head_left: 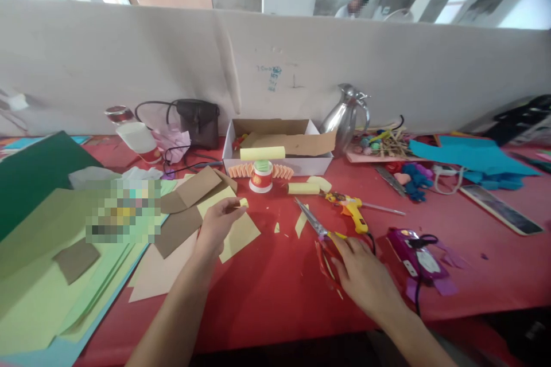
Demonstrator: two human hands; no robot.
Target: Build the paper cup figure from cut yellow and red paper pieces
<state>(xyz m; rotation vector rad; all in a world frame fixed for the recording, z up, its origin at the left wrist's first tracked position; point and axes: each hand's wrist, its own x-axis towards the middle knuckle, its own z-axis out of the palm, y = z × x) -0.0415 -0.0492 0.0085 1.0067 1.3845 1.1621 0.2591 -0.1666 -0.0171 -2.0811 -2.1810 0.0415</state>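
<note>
One little pale-yellow paper bit (pixel 244 203) is pinched in the left hand (pixel 218 222), over a flat yellow paper sheet (pixel 239 238); right hand (pixel 362 268)'s curled at silver-bladed, red-handled scissors (pixel 317 228), can't tell if gripping tbh.

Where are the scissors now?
In the head view, the scissors are right of centre over the red table, with the right hand on them, left of the yellow glue gun.
</note>
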